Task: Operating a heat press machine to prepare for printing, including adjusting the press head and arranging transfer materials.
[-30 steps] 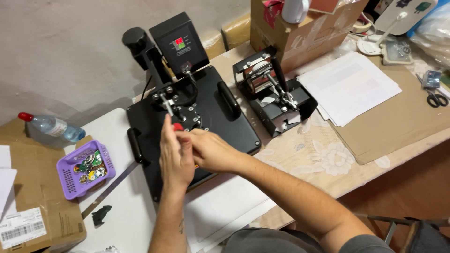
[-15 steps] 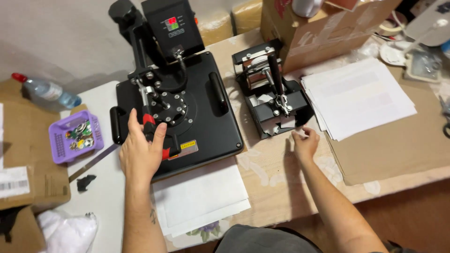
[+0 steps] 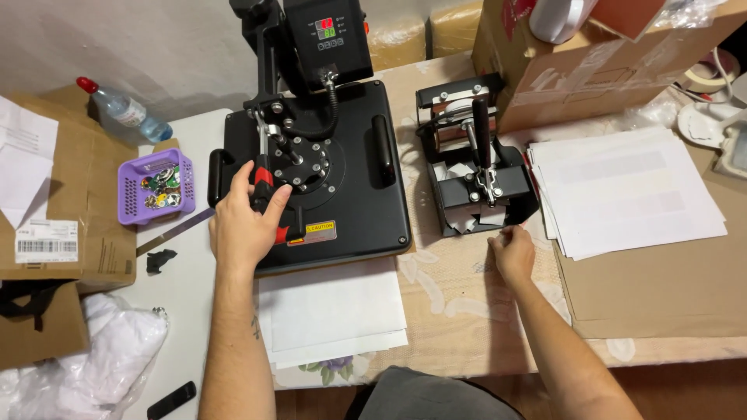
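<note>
A black flat heat press (image 3: 354, 194) lies closed on the table, its control box with a lit display (image 3: 327, 35) at the back. My left hand (image 3: 243, 222) wraps around the press's black lever handle with a red band (image 3: 263, 183). White sheets (image 3: 331, 311) stick out from under the press's front edge. My right hand (image 3: 511, 253) rests on the patterned tablecloth (image 3: 451, 295), fingers curled, just in front of a smaller black mug press (image 3: 476, 167). Whether it pinches anything I cannot tell.
A stack of white paper (image 3: 630, 194) lies right of the mug press, on brown cardboard (image 3: 661, 288). A cardboard box (image 3: 591, 58) stands at the back right. At left are a purple basket of small items (image 3: 156, 187), a plastic bottle (image 3: 120, 109), flat cardboard (image 3: 62, 202) and white fabric (image 3: 101, 350).
Both hands were together over the press's middle. My left hand has since gripped the lever handle, and my right hand moved right, down to the tablecloth by the mug press.
</note>
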